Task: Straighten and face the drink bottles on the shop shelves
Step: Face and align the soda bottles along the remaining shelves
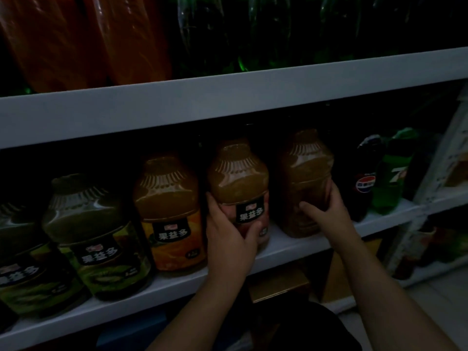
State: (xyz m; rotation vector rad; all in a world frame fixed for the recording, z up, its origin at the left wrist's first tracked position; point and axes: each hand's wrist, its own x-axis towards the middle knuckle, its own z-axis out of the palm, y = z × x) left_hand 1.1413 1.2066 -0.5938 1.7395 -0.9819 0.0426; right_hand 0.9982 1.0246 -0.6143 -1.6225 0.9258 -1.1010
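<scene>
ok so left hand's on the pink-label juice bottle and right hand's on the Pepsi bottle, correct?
Not quite: the head view shows the right hand gripping the brown juice bottle, not the Pepsi bottle beside it. The left hand does hold the pink-label juice bottle.

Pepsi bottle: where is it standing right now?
In the head view, the Pepsi bottle stands right of centre on the white shelf, between the juice bottle that the right hand grips and a green 7-Up bottle.

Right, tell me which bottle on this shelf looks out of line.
The rightmost juice bottle, in the right hand, stands further back than its row and shows no label front, unlike the pink-labelled juice bottle that the left hand holds. No spill visible.
</scene>
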